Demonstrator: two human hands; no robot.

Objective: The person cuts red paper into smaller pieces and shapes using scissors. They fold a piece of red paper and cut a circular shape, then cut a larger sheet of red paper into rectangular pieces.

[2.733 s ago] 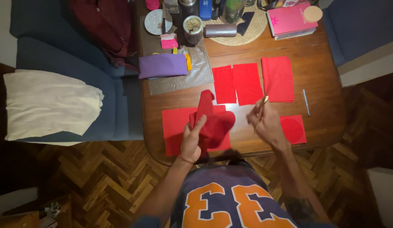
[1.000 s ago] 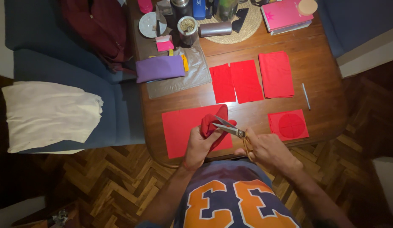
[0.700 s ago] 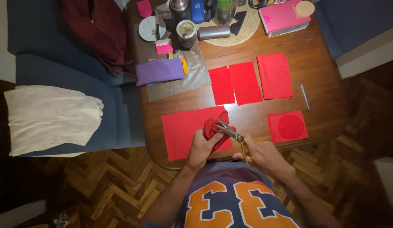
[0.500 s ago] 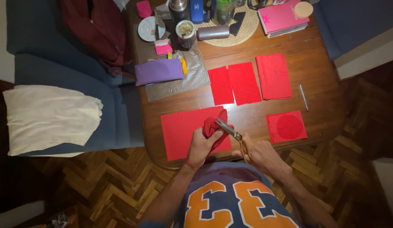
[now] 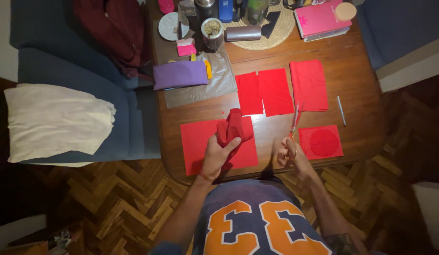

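My left hand (image 5: 216, 155) grips a bunched piece of red cloth (image 5: 232, 126) and holds it up over a flat red sheet (image 5: 197, 140) at the table's near edge. My right hand (image 5: 291, 157) holds a pair of scissors (image 5: 295, 120) with the blades pointing away from me, apart from the cloth. To the right of that hand lies a red square (image 5: 321, 141) marked with a circle.
Three more red cloth pieces (image 5: 275, 90) lie mid-table, with a pen (image 5: 341, 110) at the right. A purple pouch (image 5: 181, 74), cups, a woven mat (image 5: 274, 31) and a pink box (image 5: 323, 19) crowd the far side. A blue sofa with a cream cloth (image 5: 54, 119) stands left.
The scissors were at the bunched cloth in my left hand; now my right hand has swung them off to the right, blades pointing away. The cloth bundle has lifted slightly.
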